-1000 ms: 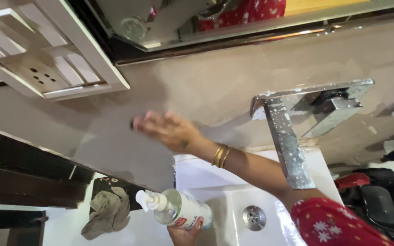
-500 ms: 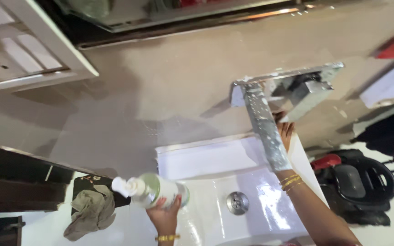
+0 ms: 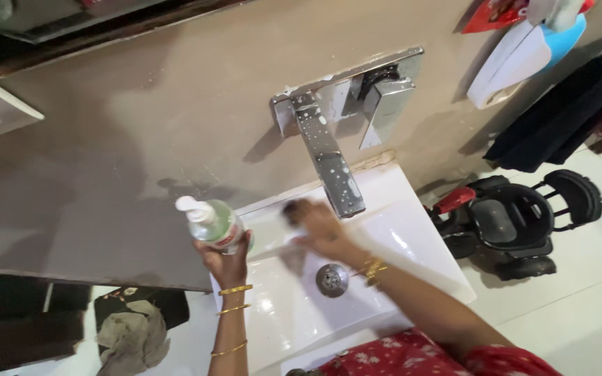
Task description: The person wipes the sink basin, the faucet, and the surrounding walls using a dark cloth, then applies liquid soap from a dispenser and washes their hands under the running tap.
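My left hand [image 3: 226, 266] grips a clear pump bottle [image 3: 212, 221] with a white pump head, held up over the left rim of the white sink [image 3: 419, 240]. My right hand [image 3: 320, 231] is blurred and lies low over the back of the basin, just under the chrome wall tap [image 3: 329, 167]. A small dark blur shows at its fingertips; I cannot make out what it is. The round metal drain [image 3: 332, 279] sits just below that hand. Gold bangles are on both wrists.
A crumpled grey cloth [image 3: 131, 338] lies on the floor at lower left. A black and red ride-on toy [image 3: 517, 223] stands right of the sink. A white and blue holder [image 3: 517, 56] and dark garments [image 3: 559, 118] hang on the beige wall.
My right hand left the wall, passed the tap and came down into the basin. The bottle in my left hand rose and turned upright. The view shifted right and down.
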